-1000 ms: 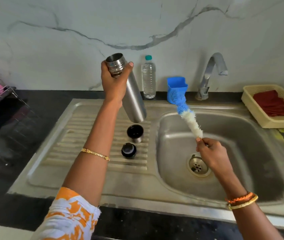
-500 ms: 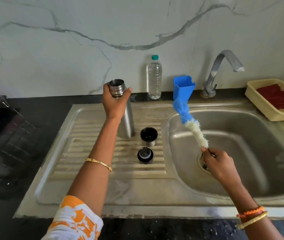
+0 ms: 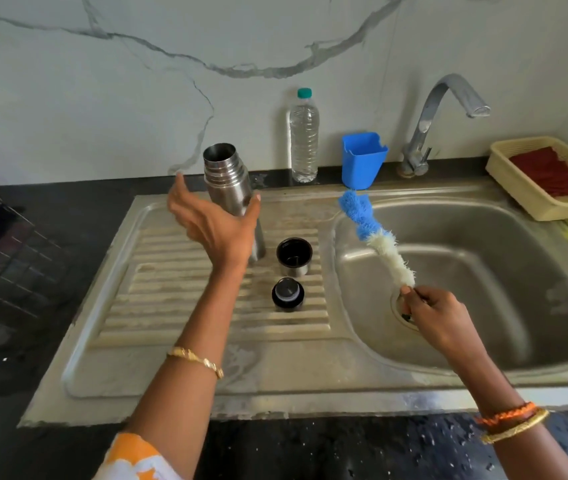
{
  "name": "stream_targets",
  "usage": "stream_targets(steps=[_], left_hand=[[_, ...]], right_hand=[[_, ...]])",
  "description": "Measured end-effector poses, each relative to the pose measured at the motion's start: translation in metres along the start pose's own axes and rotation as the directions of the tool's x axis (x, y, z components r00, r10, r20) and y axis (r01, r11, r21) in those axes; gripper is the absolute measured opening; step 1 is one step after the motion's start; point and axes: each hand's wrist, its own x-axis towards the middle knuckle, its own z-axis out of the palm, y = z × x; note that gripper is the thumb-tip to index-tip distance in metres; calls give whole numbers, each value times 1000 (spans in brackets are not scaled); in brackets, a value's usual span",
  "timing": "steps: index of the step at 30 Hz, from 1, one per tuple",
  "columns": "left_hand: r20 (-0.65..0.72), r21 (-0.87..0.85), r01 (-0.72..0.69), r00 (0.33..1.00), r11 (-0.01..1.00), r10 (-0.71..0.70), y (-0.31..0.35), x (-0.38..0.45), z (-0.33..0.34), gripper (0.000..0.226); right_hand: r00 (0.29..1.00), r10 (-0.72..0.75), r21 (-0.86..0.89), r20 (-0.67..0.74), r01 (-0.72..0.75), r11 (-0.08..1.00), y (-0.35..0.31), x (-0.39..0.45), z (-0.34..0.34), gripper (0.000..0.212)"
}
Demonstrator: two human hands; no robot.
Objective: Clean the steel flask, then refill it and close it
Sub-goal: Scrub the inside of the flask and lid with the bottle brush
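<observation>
The left hand (image 3: 218, 225) has just let go of the flask (image 3: 228, 188). Half a second ago its fingers were wrapped round the neck; now they are spread open, palm toward the steel, the thumb tip close to the body but whether it touches I cannot tell. The flask stands upright on the ribbed drainboard (image 3: 171, 296) just behind that hand, set down from where it was held tilted in the air a second ago.

The right hand (image 3: 438, 317) keeps its closed grip on the handle of the brush (image 3: 376, 237), which slants up and away from the hand over the sink (image 3: 483, 258), blue bristles at the far end, white nearer the fingers.

My reading: the scrubbing is done or paused, and with the flask parked, the freed hand is ready for whatever comes next (a rinse or the refill seems likely, though nothing is running from the tap (image 3: 448, 109)).

The flask is plain brushed steel, its mouth open and threaded neck bare. Its cup (image 3: 294, 255) sits open side up just right of the left hand, and the stopper (image 3: 287, 294) lies nearer, beside the wrist. A water bottle (image 3: 304, 136) stands beyond, against the wall.
</observation>
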Motion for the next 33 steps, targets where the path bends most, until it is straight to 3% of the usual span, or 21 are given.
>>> stream_targets(steps=[1, 2, 3, 4, 6, 7, 8, 9, 11, 14, 16, 18, 19, 24, 27, 29, 33], left_hand=[[-72, 40, -76, 994, 996, 79, 8, -19, 0, 101], [-53, 75, -158, 985, 985, 162, 15, -39, 2, 89], [69, 134, -255, 966, 958, 247, 22, -56, 6, 75], [283, 224, -336, 921, 915, 269, 22, -65, 15, 60], [656, 433, -443, 752, 785, 63, 19, -71, 36, 37], [732, 500, -484, 679, 718, -52, 18, -69, 44, 26], [755, 538, -524, 648, 660, -101, 17, -68, 49, 14], [757, 562, -546, 642, 622, -120, 16, -67, 52, 6], [723, 605, -518, 675, 605, -145, 21, -66, 55, 19], [694, 488, -344, 710, 802, -118, 37, -57, 59, 6], [736, 288, -110, 661, 951, -147, 55, -55, 71, 14], [773, 85, 108, 620, 991, -133, 77, -66, 83, 12], [777, 38, 150, 617, 988, -124, 88, -73, 87, 11], [800, -120, 205, 600, 971, -28, 115, -114, 107, 22], [761, -180, 10, 635, 984, 133, 124, -134, 117, 26], [746, -188, -46, 643, 981, 173, 129, -142, 121, 32], [710, -145, 29, 699, 989, 84, 132, -151, 135, 22]], right_hand=[[1000, 5, 11, -4, -5, 1000, 0, 1, -1, 38], [1000, 14, 23, -9, -13, 1000, 0, 2, -3, 37], [1000, 19, 30, -13, -19, 999, -1, 3, -4, 38], [1000, 20, 33, -15, -20, 999, -2, 4, -6, 38], [1000, 22, 39, -17, -22, 999, -4, 5, -11, 37], [1000, 26, 47, -14, -26, 999, -4, 6, -14, 36], [999, 34, 58, -7, -33, 998, -2, 6, -17, 36], [999, 44, 71, 3, -44, 997, 0, 5, -20, 35], [998, 63, 92, 15, -64, 994, 7, 4, -28, 37], [999, 39, 130, 6, -39, 991, 15, -2, -43, 42], [996, -72, 114, -47, 77, 990, 20, -10, -52, 39], [971, -219, 60, -92, 225, 972, 26, -23, -57, 35], [961, -259, 35, -94, 263, 964, 29, -29, -58, 32], [960, -269, 48, -77, 273, 961, 56, -14, -85, 25], [965, -245, -3, -99, 246, 969, 65, 16, -120, 29], [961, -262, -61, -85, 257, 964, 69, 29, -143, 33], [941, -335, -181, -35, 324, 929, 94, 10, -163, 28]])
